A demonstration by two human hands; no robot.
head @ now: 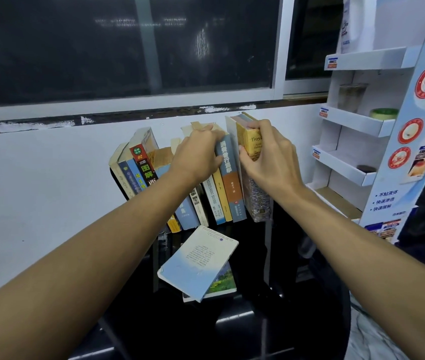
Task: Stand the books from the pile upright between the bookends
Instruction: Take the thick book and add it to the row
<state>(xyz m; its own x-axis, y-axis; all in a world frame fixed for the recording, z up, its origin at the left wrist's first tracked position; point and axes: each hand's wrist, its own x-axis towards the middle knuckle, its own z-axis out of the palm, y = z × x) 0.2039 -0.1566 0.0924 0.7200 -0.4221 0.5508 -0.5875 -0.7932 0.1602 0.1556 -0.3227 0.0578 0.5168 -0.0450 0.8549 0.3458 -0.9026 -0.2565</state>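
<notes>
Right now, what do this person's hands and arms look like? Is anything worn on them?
Nothing is worn that the head view shows. The left hand and right hand have no gloves, and no rings or markings are visible. The left forearm and right forearm are bare to the frame's edge: no sleeves, watch or bracelet.

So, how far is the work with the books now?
Done: a row of books already stands. In hand: right grip holds the yellow book at its right end, left grip holds the grey-blue book. Left: the light blue book and the green book under it.
</notes>
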